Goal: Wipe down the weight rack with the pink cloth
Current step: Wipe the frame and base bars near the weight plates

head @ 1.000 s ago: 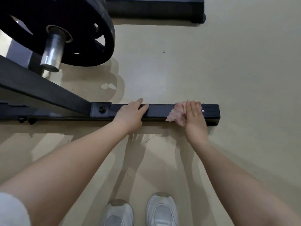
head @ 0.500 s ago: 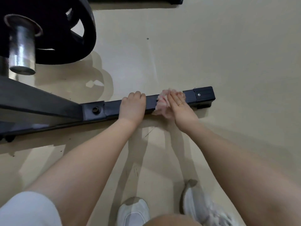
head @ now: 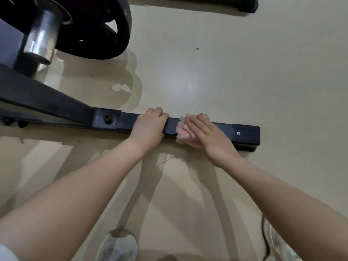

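The weight rack's black floor bar [head: 244, 133] runs left to right across the beige floor, ending in a capped tip at the right. My left hand [head: 148, 127] grips the bar near its middle, fingers curled over the far edge. Just to its right, my right hand [head: 205, 134] presses the crumpled pink cloth [head: 183, 129] onto the top of the bar, fingers laid over it and curled at the tips. A ring shows on that hand. Most of the cloth is hidden under the palm.
A black weight plate [head: 105, 29] on a steel peg [head: 42, 38] hangs at the upper left above a slanted black strut [head: 43, 98]. Another dark base [head: 216, 4] lies along the top edge. My white shoes [head: 117, 245] stand on the floor below.
My right hand slid the cloth leftward along the bar from near its end cap toward my left hand. My left hand curled its fingers over the bar. My feet have shifted apart.
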Demonstrator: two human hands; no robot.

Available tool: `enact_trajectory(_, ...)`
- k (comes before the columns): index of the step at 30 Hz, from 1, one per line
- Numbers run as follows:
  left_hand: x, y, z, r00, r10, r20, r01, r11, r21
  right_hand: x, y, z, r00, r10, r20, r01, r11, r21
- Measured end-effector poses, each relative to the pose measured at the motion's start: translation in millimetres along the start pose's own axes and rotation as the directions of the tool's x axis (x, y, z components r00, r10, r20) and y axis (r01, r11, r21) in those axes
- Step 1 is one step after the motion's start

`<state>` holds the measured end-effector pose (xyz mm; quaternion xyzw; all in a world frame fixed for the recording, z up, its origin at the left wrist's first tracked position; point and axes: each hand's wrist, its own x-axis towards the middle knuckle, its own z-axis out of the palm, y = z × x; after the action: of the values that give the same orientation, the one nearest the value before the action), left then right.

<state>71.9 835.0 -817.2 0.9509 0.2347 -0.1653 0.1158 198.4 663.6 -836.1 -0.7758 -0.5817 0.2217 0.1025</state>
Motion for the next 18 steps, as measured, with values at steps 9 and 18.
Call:
enact_trajectory(9,2.6,31.0,-3.4,0.959,-0.276,0.065,0.279,0.96,-0.041,29.5,76.6,-62.2,0.922,-0.082,0.378,0.067,0.996,0.051)
enact_trajectory(18,-6.2,76.8,6.8,0.791,-0.612,0.002,0.611,0.789,-0.063,39.8,84.7,-60.8,0.79,-0.39,0.473,0.178,0.884,0.432)
